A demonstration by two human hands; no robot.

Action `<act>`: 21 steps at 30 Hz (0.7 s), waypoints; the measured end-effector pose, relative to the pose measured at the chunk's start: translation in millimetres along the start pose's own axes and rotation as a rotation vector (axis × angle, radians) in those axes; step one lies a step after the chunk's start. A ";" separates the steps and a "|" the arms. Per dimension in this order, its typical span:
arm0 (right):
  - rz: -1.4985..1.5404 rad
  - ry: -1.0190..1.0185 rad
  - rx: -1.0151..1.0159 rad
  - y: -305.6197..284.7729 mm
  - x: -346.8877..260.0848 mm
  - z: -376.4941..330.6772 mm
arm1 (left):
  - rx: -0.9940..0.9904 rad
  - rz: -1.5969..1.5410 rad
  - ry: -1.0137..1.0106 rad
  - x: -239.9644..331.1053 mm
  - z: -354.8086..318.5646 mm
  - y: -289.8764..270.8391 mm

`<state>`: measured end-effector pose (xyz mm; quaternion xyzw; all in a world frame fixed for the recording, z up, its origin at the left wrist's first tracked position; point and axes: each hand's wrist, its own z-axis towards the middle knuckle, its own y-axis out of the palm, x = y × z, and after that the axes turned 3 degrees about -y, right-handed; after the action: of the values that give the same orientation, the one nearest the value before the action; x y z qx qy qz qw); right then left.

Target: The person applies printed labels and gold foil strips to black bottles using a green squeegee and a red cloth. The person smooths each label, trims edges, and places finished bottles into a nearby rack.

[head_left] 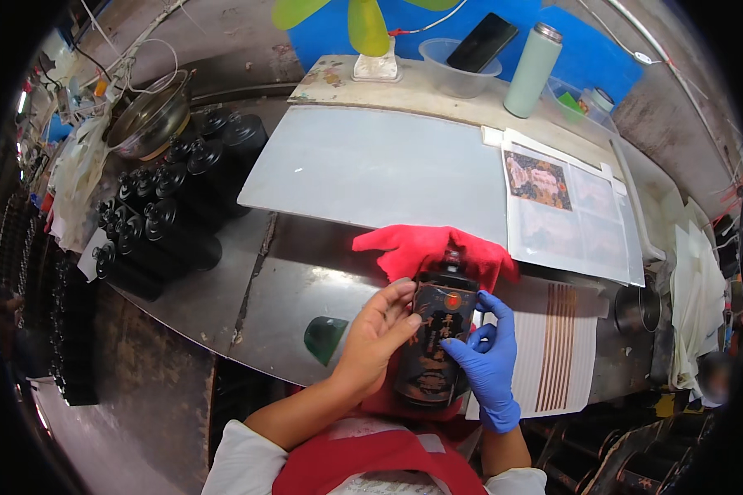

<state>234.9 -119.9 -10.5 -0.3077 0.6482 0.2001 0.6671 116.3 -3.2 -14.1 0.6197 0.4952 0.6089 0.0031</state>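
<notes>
A black bottle (pixel 436 351) with a dark decorated label lies tilted in front of me, its neck pointing away. My bare left hand (pixel 384 334) grips its left side, thumb on the label's edge. In a blue glove, my right hand (pixel 489 355) holds the right side, with the thumb on the label and a forefinger at the upper right corner. The bottle's neck rests on a bunched red cloth (pixel 413 247). On the metal bench left of my left hand sits a dark green flat piece (pixel 325 338). The bottle's underside is hidden.
Several black bottles (pixel 182 235) crowd the bench at left, near a metal basin (pixel 149 120). A grey board (pixel 371 161) and printed sheets (pixel 574 206) lie ahead. Brown strips on white paper (pixel 557 346) are at right. A green flask (pixel 533 70) and a plastic bowl (pixel 446 78) stand behind.
</notes>
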 end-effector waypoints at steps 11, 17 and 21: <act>0.020 -0.012 -0.022 -3.1 7.4 0.0 | 0.081 0.203 0.226 -9.0 6.7 -0.8; 0.020 -0.020 -0.019 -4.6 9.8 0.5 | 0.088 0.179 0.081 0.5 22.5 1.3; 0.007 -0.022 -0.036 -5.4 8.6 2.3 | 0.124 0.162 0.191 -5.1 26.9 1.4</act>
<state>240.9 -123.3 -18.2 -0.3151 0.6383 0.2175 0.6678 138.7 9.1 -24.0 0.5958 0.4785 0.6315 -0.1316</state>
